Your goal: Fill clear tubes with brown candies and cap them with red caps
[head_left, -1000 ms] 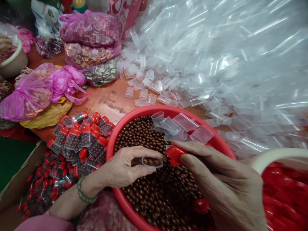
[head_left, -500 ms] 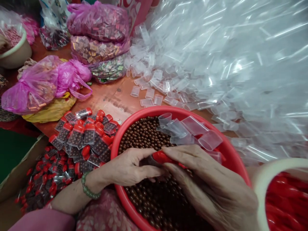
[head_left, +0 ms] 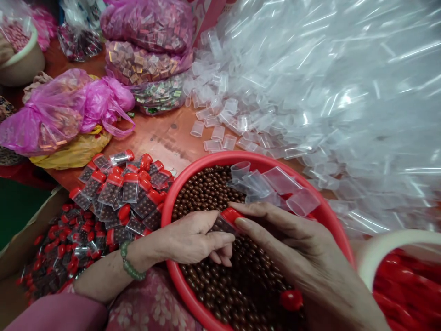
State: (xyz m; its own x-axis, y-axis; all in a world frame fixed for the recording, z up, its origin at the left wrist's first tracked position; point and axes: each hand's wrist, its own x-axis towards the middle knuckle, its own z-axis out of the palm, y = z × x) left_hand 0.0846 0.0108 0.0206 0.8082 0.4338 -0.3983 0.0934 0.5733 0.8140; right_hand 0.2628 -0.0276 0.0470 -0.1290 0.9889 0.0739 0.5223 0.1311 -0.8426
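My left hand, with a green bead bracelet at the wrist, is closed round a small clear plastic container of brown balls. A red cap sits on its end, pinched between the thumb and forefinger of my right hand. Both hands are over a red basin of brown chocolate-like balls. Another red cap shows below my right hand; whether its hidden fingers hold it I cannot tell. Several empty clear containers lie at the basin's far right side.
Capped, filled containers are heaped left of the basin, some in a cardboard box. Empty clear containers form a big pile behind. A white tub of red caps stands right. Pink bags lie at the back left.
My left fingers have curled in under the container, and its brown contents show more. My right thumb and forefinger have spread further round the red cap. Another red cap has come into view below.
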